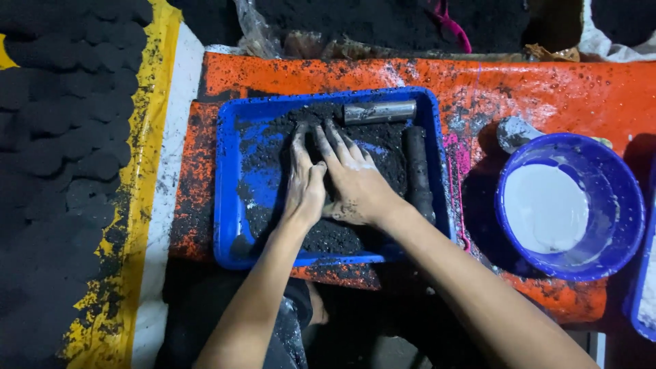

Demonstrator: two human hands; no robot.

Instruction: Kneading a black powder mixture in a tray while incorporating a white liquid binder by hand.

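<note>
Both hands, left hand [304,181] and right hand [355,181], press flat with open grip on black powdery mix [328,236] in the blue rectangular plastic tray [225,205]; the mix is loose, unshaped, holding nothing.

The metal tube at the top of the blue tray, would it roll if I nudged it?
Probably: the metal tube is a smooth cylinder lying on its side. The loose black powder beneath may slow it. It looks rigid.

Bright overhead light — sharp centre, dark edges.
</note>
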